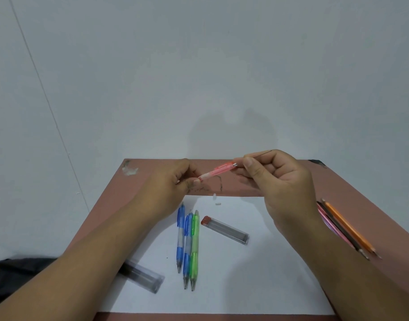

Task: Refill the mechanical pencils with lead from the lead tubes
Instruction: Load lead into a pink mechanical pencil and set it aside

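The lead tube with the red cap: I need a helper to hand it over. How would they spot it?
Find the white paper sheet on the brown table. The lead tube with the red cap lies slanted on it, just right of the green pencil. The other lead tube, lower left, shows no red cap.

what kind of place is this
Probably a plain desk set against a bare wall, at home or in a study room. A white sheet covers the brown table, with wooden pencils and mechanical pencils laid out.
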`<act>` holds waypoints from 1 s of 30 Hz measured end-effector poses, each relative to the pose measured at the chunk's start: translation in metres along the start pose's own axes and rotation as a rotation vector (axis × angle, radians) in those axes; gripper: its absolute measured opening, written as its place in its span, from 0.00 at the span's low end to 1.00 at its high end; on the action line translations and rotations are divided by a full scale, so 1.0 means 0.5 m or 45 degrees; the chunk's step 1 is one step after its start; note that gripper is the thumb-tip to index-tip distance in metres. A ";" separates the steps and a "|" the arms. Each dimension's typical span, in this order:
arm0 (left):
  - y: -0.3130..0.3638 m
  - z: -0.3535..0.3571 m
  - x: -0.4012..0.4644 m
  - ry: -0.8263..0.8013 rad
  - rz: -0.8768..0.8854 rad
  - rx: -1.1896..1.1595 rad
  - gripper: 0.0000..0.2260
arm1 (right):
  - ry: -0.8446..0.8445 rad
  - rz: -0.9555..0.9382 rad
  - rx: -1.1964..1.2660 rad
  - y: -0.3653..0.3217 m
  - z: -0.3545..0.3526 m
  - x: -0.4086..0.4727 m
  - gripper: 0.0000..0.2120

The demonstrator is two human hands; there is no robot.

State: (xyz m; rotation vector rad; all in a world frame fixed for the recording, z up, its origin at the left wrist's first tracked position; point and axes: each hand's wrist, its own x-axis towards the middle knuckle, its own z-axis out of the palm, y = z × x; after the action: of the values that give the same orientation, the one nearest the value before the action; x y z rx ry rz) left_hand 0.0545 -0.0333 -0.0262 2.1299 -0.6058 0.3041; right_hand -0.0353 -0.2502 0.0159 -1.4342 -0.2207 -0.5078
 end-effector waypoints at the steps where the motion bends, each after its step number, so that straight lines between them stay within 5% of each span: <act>1: -0.003 0.000 0.000 -0.006 -0.010 -0.006 0.10 | -0.006 -0.011 0.003 -0.001 0.001 -0.001 0.07; 6: -0.009 0.003 0.001 -0.014 0.011 -0.035 0.09 | -0.029 -0.124 -0.086 0.005 0.000 -0.008 0.06; 17: -0.005 0.003 0.003 0.010 0.169 -0.135 0.11 | -0.188 -1.036 -0.753 -0.002 -0.003 -0.019 0.08; 30: -0.003 0.007 0.005 -0.037 0.250 -0.265 0.09 | -0.241 -0.864 -0.501 -0.006 0.003 -0.029 0.06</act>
State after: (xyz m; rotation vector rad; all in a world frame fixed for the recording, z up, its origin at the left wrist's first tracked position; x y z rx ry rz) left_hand 0.0575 -0.0362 -0.0285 1.8817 -0.8296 0.3048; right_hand -0.0494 -0.2460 0.0124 -1.7847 -0.8105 -1.0075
